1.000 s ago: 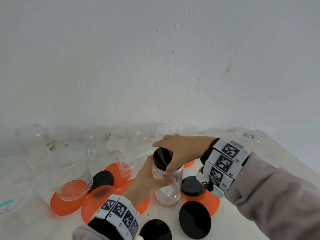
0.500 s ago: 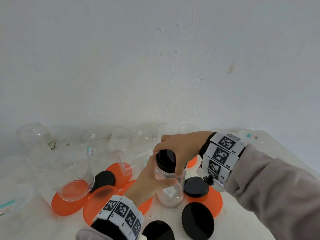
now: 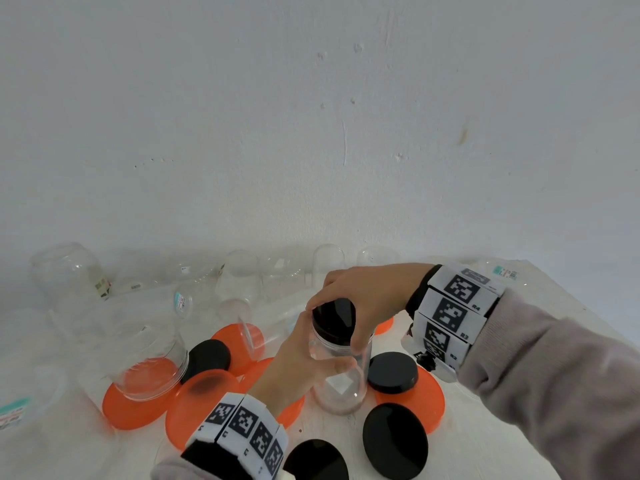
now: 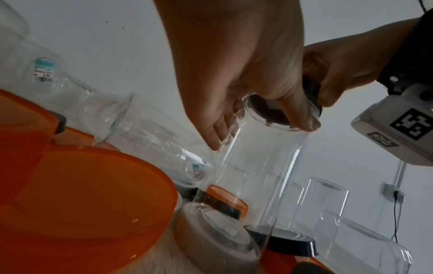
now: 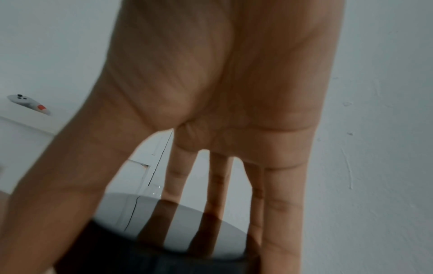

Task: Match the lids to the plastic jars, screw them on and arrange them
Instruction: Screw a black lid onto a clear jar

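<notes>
A tall clear plastic jar [image 3: 341, 379] stands on the white table [image 3: 491, 455] near its middle. My left hand [image 3: 304, 362] grips the jar's upper body from the left. A black lid [image 3: 334, 318] sits on the jar's mouth, and my right hand [image 3: 360, 299] holds it from above with thumb and fingers round its rim. In the left wrist view the jar [image 4: 262, 166] leans right, with the black lid [image 4: 269, 109] seen through its neck. The right wrist view shows my fingers [image 5: 281, 204] reaching down over the glossy lid top [image 5: 178, 228].
Loose black lids [image 3: 393, 439] and orange lids [image 3: 204, 403] lie around the jar. A wide clear jar [image 3: 149, 358] stands on an orange lid at left. Several clear jars [image 3: 239, 282] stand or lie along the wall behind. The table's right edge runs diagonally past my right sleeve.
My right hand has turned on the black lid, its thumb now lower on the jar's front. The left hand keeps its hold and the jar stays in place.
</notes>
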`<action>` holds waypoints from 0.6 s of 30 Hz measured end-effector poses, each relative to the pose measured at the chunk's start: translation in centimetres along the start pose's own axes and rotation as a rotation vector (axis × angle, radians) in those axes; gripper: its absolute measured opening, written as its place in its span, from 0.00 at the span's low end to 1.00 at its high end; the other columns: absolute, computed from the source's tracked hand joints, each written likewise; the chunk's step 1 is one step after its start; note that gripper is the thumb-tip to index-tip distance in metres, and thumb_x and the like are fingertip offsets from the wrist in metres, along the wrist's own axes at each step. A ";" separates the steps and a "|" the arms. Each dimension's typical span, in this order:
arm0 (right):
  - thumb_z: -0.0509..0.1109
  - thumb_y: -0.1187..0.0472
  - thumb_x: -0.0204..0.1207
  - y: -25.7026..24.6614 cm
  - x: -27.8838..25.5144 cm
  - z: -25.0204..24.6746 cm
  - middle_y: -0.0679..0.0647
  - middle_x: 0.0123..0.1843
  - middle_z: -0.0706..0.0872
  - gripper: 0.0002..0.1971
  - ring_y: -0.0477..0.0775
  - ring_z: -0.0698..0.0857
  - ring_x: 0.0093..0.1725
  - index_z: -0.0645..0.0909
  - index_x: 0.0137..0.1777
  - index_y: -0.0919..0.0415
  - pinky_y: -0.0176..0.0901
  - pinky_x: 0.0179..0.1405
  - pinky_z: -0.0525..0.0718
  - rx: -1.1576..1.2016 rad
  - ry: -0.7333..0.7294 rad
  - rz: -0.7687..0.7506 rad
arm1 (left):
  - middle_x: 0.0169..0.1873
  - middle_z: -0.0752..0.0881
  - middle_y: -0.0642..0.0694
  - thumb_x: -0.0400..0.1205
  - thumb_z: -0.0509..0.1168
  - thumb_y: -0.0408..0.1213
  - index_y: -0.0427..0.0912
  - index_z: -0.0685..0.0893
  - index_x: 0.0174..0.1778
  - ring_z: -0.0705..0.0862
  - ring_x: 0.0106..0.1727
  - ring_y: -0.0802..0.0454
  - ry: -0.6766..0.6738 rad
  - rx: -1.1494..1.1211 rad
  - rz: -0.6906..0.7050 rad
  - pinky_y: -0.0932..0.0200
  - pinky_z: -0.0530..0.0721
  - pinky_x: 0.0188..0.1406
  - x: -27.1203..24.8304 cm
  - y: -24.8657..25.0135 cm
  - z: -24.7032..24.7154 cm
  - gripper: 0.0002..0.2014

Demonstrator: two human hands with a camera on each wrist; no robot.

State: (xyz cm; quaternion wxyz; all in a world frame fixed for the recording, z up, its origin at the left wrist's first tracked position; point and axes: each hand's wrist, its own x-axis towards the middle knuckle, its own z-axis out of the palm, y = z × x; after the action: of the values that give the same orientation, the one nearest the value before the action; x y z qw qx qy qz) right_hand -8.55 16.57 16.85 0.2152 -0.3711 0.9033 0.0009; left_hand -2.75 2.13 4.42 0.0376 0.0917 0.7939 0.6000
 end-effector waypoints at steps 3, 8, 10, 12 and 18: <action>0.81 0.55 0.65 0.1 -0.1 0.1 0.43 0.66 0.70 0.41 0.48 0.72 0.64 0.68 0.78 0.38 0.52 0.64 0.79 0.020 -0.006 -0.024 | 0.68 0.76 0.62 0.64 0.79 0.46 0.60 0.60 0.76 0.73 0.71 0.64 0.002 0.011 0.019 0.60 0.73 0.71 0.1 0.1 0.0 0.47; 0.80 0.61 0.65 0.1 -0.5 -0.1 0.41 0.69 0.69 0.42 0.46 0.70 0.65 0.68 0.78 0.37 0.50 0.66 0.78 0.020 -0.034 -0.064 | 0.69 0.73 0.64 0.68 0.80 0.42 0.59 0.59 0.77 0.71 0.72 0.65 -0.005 0.026 0.010 0.62 0.71 0.71 0.1 0.0 -0.1 0.46; 0.80 0.64 0.64 0.1 -0.5 -0.2 0.40 0.69 0.68 0.42 0.46 0.70 0.66 0.69 0.76 0.35 0.52 0.66 0.77 0.022 -0.054 -0.085 | 0.69 0.73 0.63 0.69 0.80 0.40 0.58 0.61 0.77 0.71 0.73 0.63 -0.009 0.019 0.007 0.58 0.70 0.74 0.1 -0.1 -0.1 0.45; 0.80 0.66 0.63 -0.1 -0.5 -0.2 0.40 0.69 0.68 0.43 0.46 0.70 0.66 0.70 0.75 0.34 0.53 0.66 0.77 0.014 -0.069 -0.102 | 0.69 0.74 0.62 0.69 0.80 0.39 0.59 0.62 0.75 0.71 0.73 0.62 -0.016 0.027 0.008 0.57 0.71 0.75 0.2 -0.3 -0.2 0.43; 0.81 0.56 0.64 0.1 -0.6 0.1 0.42 0.64 0.70 0.39 0.47 0.72 0.63 0.70 0.74 0.34 0.50 0.62 0.80 0.022 -0.021 -0.075 | 0.70 0.75 0.61 0.67 0.80 0.43 0.61 0.60 0.77 0.72 0.73 0.63 -0.033 -0.006 0.024 0.57 0.72 0.74 -0.1 -0.5 0.2 0.46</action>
State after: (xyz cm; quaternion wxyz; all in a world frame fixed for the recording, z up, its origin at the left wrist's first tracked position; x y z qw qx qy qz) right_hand -8.19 17.04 17.00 0.2284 -0.4024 0.8864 -0.0132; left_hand -2.71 2.14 3.91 0.0437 0.1109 0.7901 0.6013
